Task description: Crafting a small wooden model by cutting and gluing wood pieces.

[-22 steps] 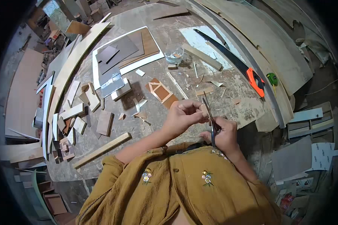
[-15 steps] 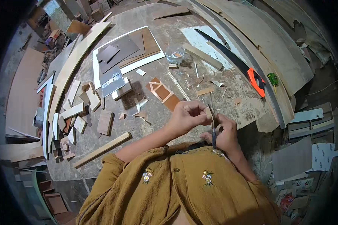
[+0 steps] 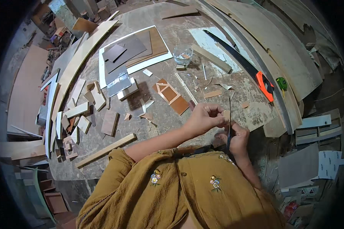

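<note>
- One small tan piece (image 3: 226, 114) is above the near right of the worktop (image 3: 168, 122).
- Your left hand (image 3: 203, 120) pinches it, grip closed.
- Your right hand (image 3: 239, 138) curls its grip round scissors (image 3: 229, 128) beside it.

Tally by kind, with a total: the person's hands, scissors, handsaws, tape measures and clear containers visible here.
Bare hands, left hand and right hand: 2
Scissors, held in the right hand: 1
Orange-handled handsaw: 1
Green tape measure: 1
Clear container: 1
Total: 6
</note>
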Demonstrator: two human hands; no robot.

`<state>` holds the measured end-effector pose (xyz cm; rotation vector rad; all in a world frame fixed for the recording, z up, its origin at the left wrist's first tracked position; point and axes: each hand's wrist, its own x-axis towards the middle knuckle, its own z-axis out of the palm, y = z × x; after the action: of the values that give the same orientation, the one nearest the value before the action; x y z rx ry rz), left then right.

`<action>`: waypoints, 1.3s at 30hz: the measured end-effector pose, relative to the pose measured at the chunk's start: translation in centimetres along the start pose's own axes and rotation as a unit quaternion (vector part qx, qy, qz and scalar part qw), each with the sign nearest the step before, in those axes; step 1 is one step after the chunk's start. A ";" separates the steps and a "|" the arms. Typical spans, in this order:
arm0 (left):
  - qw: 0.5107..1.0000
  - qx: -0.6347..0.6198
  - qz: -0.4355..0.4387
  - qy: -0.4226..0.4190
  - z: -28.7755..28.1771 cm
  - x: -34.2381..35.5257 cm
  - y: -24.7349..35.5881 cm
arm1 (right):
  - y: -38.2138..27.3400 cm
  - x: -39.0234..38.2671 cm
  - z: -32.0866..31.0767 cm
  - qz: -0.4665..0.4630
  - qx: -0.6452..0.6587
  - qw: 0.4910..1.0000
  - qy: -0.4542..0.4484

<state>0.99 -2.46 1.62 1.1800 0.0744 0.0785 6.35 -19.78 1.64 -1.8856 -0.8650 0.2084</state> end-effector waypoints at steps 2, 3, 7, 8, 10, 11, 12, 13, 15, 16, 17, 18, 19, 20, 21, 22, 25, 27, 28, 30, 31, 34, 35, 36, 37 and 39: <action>1.000 0.012 -0.006 -0.008 0.0 0.4 -0.4 | 1.6 -0.5 0.6 0.017 0.007 0.999 0.038; 1.000 0.013 -0.017 0.009 -0.2 0.4 -0.6 | 1.5 -0.4 0.4 0.023 -0.026 0.999 0.030; 0.997 -0.002 -0.066 0.045 -0.2 0.2 0.6 | 2.3 -0.1 0.6 0.163 0.256 0.952 0.036; 0.998 -0.015 -0.056 0.039 -0.4 0.3 0.0 | 2.4 0.1 -0.2 0.188 0.309 0.932 0.019; 0.997 -0.029 -0.050 0.044 -0.6 0.3 0.0 | 1.8 0.7 -0.6 0.166 0.365 0.915 0.038; 0.996 -0.029 -0.064 0.062 -0.6 0.3 0.0 | 1.3 1.0 -0.6 0.170 0.371 0.911 0.056; 0.992 -0.022 -0.091 0.081 -0.7 0.3 -0.1 | 1.2 1.3 -0.4 0.148 0.363 0.918 0.056; 0.988 -0.014 -0.118 0.101 -0.8 0.4 -0.2 | 1.1 1.5 -0.1 0.126 0.355 0.925 0.055; 0.987 -0.021 -0.129 0.096 -0.8 0.3 -0.1 | 0.6 1.9 0.3 0.137 0.364 0.920 0.055; 0.986 -0.028 -0.132 0.094 -0.8 0.2 -0.1 | 0.5 2.2 0.5 0.139 0.368 0.918 0.055; 0.987 -0.038 -0.127 0.088 -0.9 0.1 -0.3 | 0.6 2.4 0.7 0.153 0.376 0.912 0.063; 0.987 -0.049 -0.125 0.083 -1.0 0.0 -0.2 | 0.9 2.5 0.9 0.164 0.385 0.906 0.060; 0.988 -0.061 -0.124 0.077 -1.1 -0.2 -0.1 | 1.1 2.7 0.9 0.174 0.394 0.900 0.058; 0.987 -0.065 -0.128 0.074 -1.5 -0.2 -0.4 | 1.0 2.9 0.9 0.167 0.395 0.902 0.050; 0.988 -0.077 -0.117 0.063 -1.8 -0.2 -0.8 | 1.1 3.0 0.9 0.169 0.387 0.905 0.047; 0.989 -0.089 -0.106 0.051 -2.0 -0.2 -1.1 | 1.2 3.1 1.0 0.170 0.379 0.909 0.044; 0.987 -0.078 -0.129 0.051 -2.4 -0.6 -1.1 | 1.1 3.6 0.8 0.165 0.358 0.919 0.006; 0.988 -0.072 -0.126 0.045 -2.7 -0.7 -0.9 | 1.1 4.0 0.5 0.181 0.339 0.923 -0.036; 0.989 -0.054 -0.128 0.049 -2.7 -0.7 -0.6 | 1.2 4.1 0.4 0.190 0.326 0.924 -0.056; 0.992 -0.035 -0.113 0.038 -3.4 -0.8 -1.2 | 1.3 4.2 0.8 0.184 0.306 0.933 -0.053; 0.992 -0.051 -0.107 0.038 -3.7 -0.9 -1.3 | 1.1 4.2 1.1 0.182 0.302 0.935 -0.043; 0.983 -0.122 -0.088 0.102 -3.4 -1.1 -0.4 | 1.5 3.9 1.7 0.146 0.217 0.965 -0.029; 0.980 -0.130 -0.081 0.124 -3.2 -1.1 -0.1 | 1.1 3.4 1.5 0.162 0.198 0.966 -0.043; 0.979 -0.138 -0.078 0.130 -3.3 -1.2 0.0 | 1.5 2.9 1.8 0.152 0.175 0.971 -0.061; 0.977 -0.147 -0.076 0.137 -3.4 -1.3 0.1 | 1.6 2.6 2.0 0.141 0.153 0.975 -0.079; 0.976 -0.146 -0.075 0.144 -3.6 -1.4 0.3 | 1.2 2.0 1.7 0.123 0.087 0.980 -0.127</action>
<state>-0.78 0.81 0.61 0.8587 0.3953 0.1234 7.53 -17.49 0.27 -1.8208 -0.7512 0.6687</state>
